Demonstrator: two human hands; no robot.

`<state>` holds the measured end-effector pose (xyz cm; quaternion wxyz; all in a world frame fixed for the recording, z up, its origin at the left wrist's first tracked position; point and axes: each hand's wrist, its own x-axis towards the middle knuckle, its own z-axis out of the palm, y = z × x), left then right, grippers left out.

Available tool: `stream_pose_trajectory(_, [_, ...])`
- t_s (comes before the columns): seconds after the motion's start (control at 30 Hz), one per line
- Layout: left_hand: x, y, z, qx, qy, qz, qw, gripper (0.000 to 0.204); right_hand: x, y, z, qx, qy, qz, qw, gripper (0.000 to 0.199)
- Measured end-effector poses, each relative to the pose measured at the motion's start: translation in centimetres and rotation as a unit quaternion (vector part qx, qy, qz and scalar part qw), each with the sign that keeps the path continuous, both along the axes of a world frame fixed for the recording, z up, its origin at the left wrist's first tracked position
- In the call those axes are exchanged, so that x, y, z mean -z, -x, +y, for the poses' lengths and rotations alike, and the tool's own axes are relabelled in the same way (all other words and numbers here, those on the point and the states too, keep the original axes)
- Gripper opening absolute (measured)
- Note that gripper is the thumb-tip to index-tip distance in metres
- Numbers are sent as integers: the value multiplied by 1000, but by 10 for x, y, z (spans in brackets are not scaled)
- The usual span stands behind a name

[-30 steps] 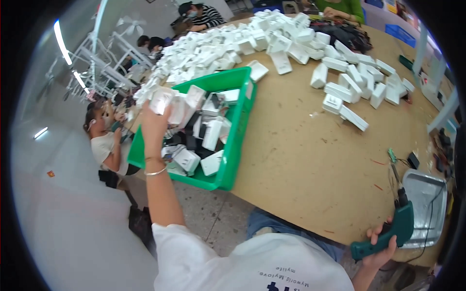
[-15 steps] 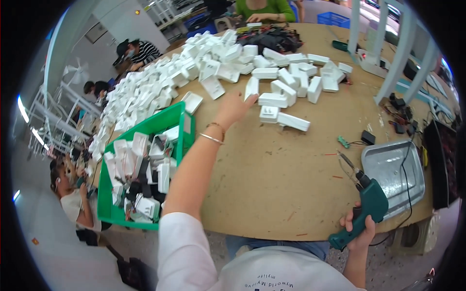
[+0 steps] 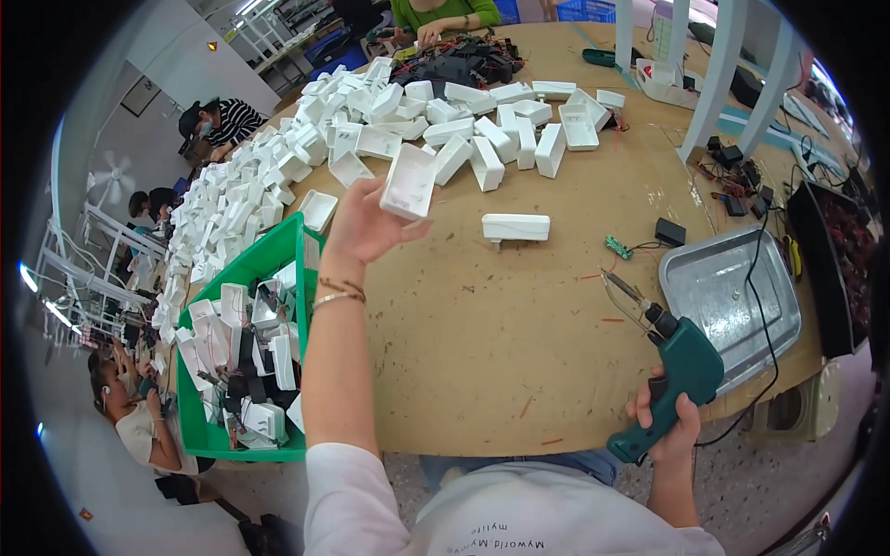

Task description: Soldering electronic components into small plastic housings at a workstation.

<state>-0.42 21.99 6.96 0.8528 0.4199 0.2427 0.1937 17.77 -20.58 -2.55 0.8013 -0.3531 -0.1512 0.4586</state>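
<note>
My left hand (image 3: pixel 371 222) grips a white plastic casing (image 3: pixel 409 182), its hollow side turned up, above the near edge of a heap of such casings (image 3: pixel 278 153). One single white casing (image 3: pixel 515 227) lies apart on the table, to the right of that hand. In my right hand (image 3: pixel 674 426) is a dark green soldering gun (image 3: pixel 688 371), fingers wrapped round its handle. Its metal tip points up and away, close to a small green circuit board (image 3: pixel 617 246) wired to a black block (image 3: pixel 670 232).
A green bin (image 3: pixel 301 264) with casings and wired parts stands at the left. On the right are a metal tray (image 3: pixel 681 269), a cable and a black box (image 3: pixel 834 269) of reddish parts. Dark wired parts (image 3: pixel 464 63) lie at the far side, before a person in green.
My left hand has come back toward me from the row of casings and now has one in it. Several casings near it have shifted; one stays apart. The soldering gun remains in my right hand.
</note>
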Motion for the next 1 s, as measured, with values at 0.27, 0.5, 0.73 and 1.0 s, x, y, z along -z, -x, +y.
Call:
stream_pose_trajectory(0.27, [41,-18,-110,-49,-48,-40,997,50,-7,2,1,36,-7,19,999,55])
stream_pose_trajectory(0.5, [62,-49,-188,-168,20,-57,984,57,-8,5,3,71,-35,2,997,54])
stream_pose_trajectory(0.73, [46,8,-175,-17,-763,261,591,48,0,4,-5,36,-20,46,998,55])
stream_pose_trajectory(1.0, [30,-35,-200,68,-710,239,659,26,-4,3,-1,43,-9,41,998,55])
